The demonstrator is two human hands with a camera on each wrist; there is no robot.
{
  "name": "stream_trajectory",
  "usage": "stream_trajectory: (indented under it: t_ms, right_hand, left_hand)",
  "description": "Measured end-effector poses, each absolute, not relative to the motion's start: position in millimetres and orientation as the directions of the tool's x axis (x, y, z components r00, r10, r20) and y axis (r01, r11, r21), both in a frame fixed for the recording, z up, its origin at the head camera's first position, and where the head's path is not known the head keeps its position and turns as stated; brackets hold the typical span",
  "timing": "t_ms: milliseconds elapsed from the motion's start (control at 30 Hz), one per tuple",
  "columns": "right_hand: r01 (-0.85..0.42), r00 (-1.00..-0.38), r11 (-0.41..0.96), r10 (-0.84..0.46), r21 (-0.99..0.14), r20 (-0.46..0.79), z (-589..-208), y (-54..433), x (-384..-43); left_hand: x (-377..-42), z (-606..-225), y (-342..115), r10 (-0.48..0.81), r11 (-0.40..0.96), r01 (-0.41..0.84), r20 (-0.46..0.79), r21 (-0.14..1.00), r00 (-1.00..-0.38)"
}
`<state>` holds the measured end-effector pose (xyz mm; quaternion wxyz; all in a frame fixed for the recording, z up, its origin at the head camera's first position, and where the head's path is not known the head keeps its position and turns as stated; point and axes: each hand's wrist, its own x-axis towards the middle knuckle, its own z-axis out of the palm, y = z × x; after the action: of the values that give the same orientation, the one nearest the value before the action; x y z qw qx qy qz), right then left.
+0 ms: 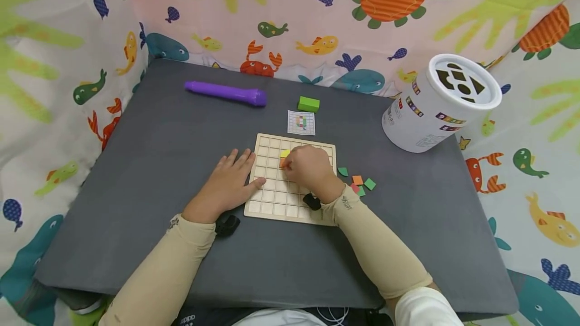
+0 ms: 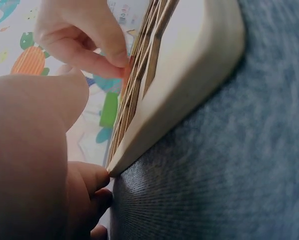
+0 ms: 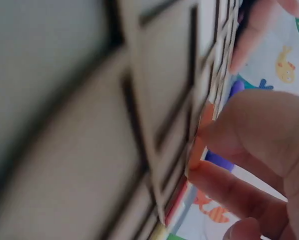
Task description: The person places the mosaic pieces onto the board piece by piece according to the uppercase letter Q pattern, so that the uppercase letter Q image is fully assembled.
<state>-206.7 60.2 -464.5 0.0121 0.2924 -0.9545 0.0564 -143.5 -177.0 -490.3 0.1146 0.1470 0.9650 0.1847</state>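
A wooden grid board (image 1: 272, 195) lies on the grey table. My left hand (image 1: 226, 185) rests flat at its left edge, fingers spread, the thumb over the rim. Above the board's upper middle, my right hand (image 1: 310, 167) pinches an orange tile (image 3: 195, 156) between thumb and index finger, down at the grid cells. A yellow tile (image 1: 284, 153) sits in the board just beyond those fingers. The right hand hides part of the grid. Right of the board lie loose tiles: a green one (image 1: 369, 184), an orange one (image 1: 357, 180), a red one (image 1: 355, 188) and further green ones.
Behind the board lies a small pattern card (image 1: 301, 123), with a green block (image 1: 308, 104) at its far edge. A purple marker-shaped stick (image 1: 225, 93) lies at the back left. A white tub (image 1: 421, 114) with shaped holes in its lid stands at the right.
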Motion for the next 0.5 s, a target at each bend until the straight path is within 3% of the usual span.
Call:
stream_trajectory:
  t_ms: [133,233,500]
  right_hand:
    - [-0.583,-0.812,0.81,-0.58,-0.065,0.065,-465,70,-206]
    - [-0.585,-0.811,0.803,-0.579,-0.114,0.084,-460,81,-204]
    - [-0.357,-0.933,0.89,-0.324,-0.285,0.155,-427,156,-187]
  left_hand:
    - [-148,-491,-168,0.339,0.89,0.259,-0.167,0.375,-0.926]
    - [-150,-491,-166,0.335,0.894,0.253,-0.179,0.369,-0.925]
    - [-147,-496,-176,0.325,0.893,0.239,-0.182,0.381,-0.928]
